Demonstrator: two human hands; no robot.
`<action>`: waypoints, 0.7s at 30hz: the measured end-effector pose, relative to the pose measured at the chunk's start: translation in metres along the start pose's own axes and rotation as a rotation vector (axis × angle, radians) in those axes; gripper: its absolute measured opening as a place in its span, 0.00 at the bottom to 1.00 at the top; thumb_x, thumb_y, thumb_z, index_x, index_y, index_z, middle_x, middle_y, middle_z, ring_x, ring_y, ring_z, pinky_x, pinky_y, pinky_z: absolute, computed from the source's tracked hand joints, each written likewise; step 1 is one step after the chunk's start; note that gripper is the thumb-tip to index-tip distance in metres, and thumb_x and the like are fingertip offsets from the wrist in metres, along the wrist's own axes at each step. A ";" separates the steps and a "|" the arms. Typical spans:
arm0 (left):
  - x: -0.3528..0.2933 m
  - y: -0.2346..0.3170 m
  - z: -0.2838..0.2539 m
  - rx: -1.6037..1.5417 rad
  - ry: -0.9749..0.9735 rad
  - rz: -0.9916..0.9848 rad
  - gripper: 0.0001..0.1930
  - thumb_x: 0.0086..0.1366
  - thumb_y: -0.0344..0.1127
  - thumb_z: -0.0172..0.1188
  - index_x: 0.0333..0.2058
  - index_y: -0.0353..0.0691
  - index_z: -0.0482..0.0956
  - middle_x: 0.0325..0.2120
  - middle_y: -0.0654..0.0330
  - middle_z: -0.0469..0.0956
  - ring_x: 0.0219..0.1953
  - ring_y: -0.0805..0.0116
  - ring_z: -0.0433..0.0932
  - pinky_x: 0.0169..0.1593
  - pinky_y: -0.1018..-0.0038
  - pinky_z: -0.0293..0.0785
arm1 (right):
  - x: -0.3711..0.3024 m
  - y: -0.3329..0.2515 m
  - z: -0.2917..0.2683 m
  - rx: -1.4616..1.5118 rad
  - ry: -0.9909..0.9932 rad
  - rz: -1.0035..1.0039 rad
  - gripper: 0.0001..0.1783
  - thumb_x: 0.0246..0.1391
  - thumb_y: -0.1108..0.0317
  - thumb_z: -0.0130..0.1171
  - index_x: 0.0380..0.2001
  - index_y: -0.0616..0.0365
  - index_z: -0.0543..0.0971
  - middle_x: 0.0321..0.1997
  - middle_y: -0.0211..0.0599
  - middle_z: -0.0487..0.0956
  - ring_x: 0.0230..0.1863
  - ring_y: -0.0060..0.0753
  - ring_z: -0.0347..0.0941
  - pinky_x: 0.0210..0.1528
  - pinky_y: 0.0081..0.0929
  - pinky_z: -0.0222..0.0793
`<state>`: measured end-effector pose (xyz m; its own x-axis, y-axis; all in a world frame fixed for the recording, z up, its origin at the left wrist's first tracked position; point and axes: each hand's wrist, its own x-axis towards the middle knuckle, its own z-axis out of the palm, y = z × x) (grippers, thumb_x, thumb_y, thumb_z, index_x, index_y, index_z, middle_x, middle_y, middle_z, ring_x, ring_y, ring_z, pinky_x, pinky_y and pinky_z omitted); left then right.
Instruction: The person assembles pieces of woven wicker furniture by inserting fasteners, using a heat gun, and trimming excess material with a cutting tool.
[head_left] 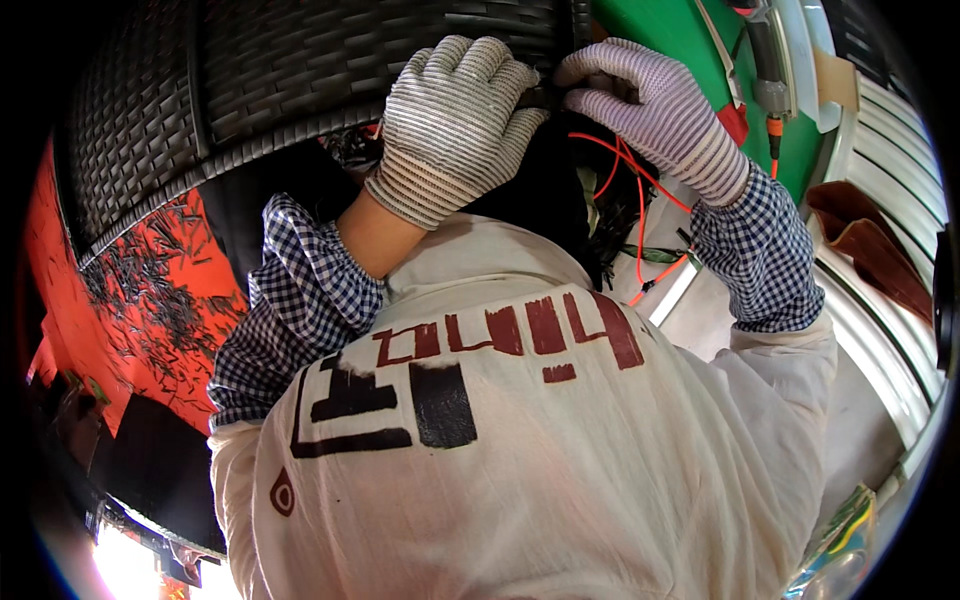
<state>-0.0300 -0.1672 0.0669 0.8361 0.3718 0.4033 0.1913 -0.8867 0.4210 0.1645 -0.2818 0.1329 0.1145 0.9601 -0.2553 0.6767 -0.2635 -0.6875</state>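
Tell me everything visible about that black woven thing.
The woven panel is black and slightly glossy, with flat, plastic-looking strips interlaced like basketwork. A ribbed border edges it; a band divides it. It slants across the upper left, beside a red sheet. The left hand covers part of its lower edge; contact is unclear.

Head cam: left unit of a side-by-side pair worn on the person's head. Wide fisheye, upright, unmirrored. Faces steeply down over the person's own white shirt (590, 440), which sits close to the lens and takes the biggest share of view. Left hand (455, 130) and right hand (655, 115) fall just beyond the shirt, also close range. Coverage runs to the black woven panel (300, 60) beyond the shirt and the pale ribbed surface (880, 325) right of it, edges bowed.
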 end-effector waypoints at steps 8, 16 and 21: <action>-0.001 -0.001 0.002 -0.016 0.015 0.009 0.17 0.57 0.45 0.74 0.41 0.41 0.87 0.40 0.55 0.83 0.43 0.54 0.82 0.49 0.60 0.81 | 0.002 0.016 0.006 0.093 -0.006 0.131 0.12 0.61 0.66 0.67 0.46 0.58 0.85 0.40 0.34 0.86 0.42 0.25 0.82 0.54 0.26 0.79; 0.003 0.000 0.002 -0.031 0.027 0.017 0.16 0.56 0.43 0.74 0.40 0.41 0.87 0.39 0.56 0.83 0.41 0.55 0.82 0.47 0.60 0.81 | 0.015 0.015 0.004 0.101 -0.122 0.145 0.10 0.61 0.67 0.68 0.42 0.60 0.84 0.37 0.34 0.86 0.41 0.27 0.83 0.53 0.28 0.80; 0.007 0.004 0.001 -0.095 0.071 -0.019 0.14 0.53 0.39 0.74 0.36 0.41 0.85 0.36 0.58 0.80 0.40 0.56 0.80 0.44 0.60 0.78 | 0.011 -0.004 0.017 0.049 0.060 0.193 0.12 0.57 0.65 0.71 0.36 0.62 0.82 0.31 0.37 0.85 0.34 0.26 0.81 0.41 0.27 0.80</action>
<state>-0.0228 -0.1688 0.0702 0.7938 0.4095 0.4497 0.1541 -0.8507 0.5025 0.1508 -0.2716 0.1217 0.2826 0.8949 -0.3454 0.6020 -0.4458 -0.6625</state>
